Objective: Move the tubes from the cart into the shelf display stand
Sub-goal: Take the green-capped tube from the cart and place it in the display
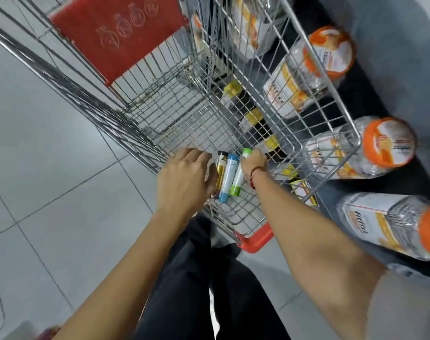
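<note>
Three tubes lie side by side on the wire floor of the shopping cart [184, 114], at its near end: a gold tube with a black cap [221, 168], a white tube with blue ends [227, 177] and a white tube with green ends [238, 179]. My left hand [184, 177] reaches in from the left, fingers bent beside the gold tube. My right hand [254, 163] comes from the right and curls over the top of the green tube. Whether either hand grips a tube is not clear. The display stand is out of view.
The cart has a red child-seat flap [115, 35] at its far end and a red corner bumper [255, 239] near my legs. To the right, a dark low shelf [371, 99] holds large clear jars with orange lids [388, 143]. Yellow-topped boxes [231, 90] show through the cart's side. Grey floor tiles lie left.
</note>
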Available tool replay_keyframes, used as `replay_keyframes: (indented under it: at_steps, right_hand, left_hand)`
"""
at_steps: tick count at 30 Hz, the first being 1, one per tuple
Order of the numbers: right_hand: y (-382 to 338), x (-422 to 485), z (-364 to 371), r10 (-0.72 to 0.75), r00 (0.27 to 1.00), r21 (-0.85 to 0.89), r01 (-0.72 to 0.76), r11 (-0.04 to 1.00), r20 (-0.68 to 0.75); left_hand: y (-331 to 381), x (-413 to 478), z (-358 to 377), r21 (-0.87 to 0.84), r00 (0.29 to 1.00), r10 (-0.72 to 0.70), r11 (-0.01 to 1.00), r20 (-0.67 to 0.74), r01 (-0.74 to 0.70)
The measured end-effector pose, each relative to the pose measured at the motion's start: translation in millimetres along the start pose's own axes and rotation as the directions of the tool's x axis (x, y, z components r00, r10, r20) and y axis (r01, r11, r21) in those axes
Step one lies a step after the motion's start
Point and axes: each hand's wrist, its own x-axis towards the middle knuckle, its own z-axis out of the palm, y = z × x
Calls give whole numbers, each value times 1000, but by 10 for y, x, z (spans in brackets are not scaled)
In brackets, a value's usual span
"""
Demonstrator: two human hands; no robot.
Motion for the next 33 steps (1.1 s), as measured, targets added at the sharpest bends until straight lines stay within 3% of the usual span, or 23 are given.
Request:
replay_keyframes:
  at_steps: [4,9,12,19,33]
  right_hand:
    - [-115,181,37,56,993,19,-54,998,-101]
    - [-121,284,55,38,997,-116,-47,992,-72]
    - [-111,259,-15,29,998,-104,-34,994,-48]
    - [-154,-52,-276,-106,990,-88,98,991,-98]
    - [-25,-1159,-1436,-318,909,177,371,911,-269]
  left_hand:
    - [-27,48,47,-27,999,10,1000,-47,-11]
    - [-50,52,91,-24,995,28,999,-92,-30]
    - [-38,42,83,-38,994,23,999,-102,-27]
    - [-28,35,66,-38,996,8,999,-90,-11]
    - [22,-38,-20,-52,994,70,996,-88,-74]
